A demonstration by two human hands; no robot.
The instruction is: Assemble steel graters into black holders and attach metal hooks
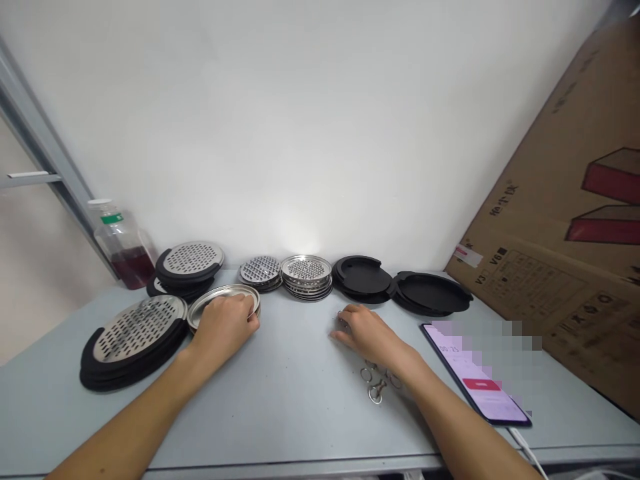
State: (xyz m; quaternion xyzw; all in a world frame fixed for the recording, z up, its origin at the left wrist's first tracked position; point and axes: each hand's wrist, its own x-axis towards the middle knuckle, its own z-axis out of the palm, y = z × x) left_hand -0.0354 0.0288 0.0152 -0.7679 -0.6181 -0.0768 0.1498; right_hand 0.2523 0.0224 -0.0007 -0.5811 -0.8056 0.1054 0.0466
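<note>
Grey table [280, 400], round metal tin [200, 307] facing up, left hand [225, 323] curled at it, right hand [365, 332] half-curled, both holds unclear

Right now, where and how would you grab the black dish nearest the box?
Probably pinch its near rim from the front: the black dish lies flat with that edge free; the wall stands behind, the cardboard box to its right, other black dishes to its left.

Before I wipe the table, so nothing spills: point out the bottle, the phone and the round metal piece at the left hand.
Bottle [121, 241]: head view, clear side, about mid-height.
Phone [467, 367]: head view, middle of the screen.
Round metal piece [206, 304]: head view, upper-left part, inside the rim.
</note>
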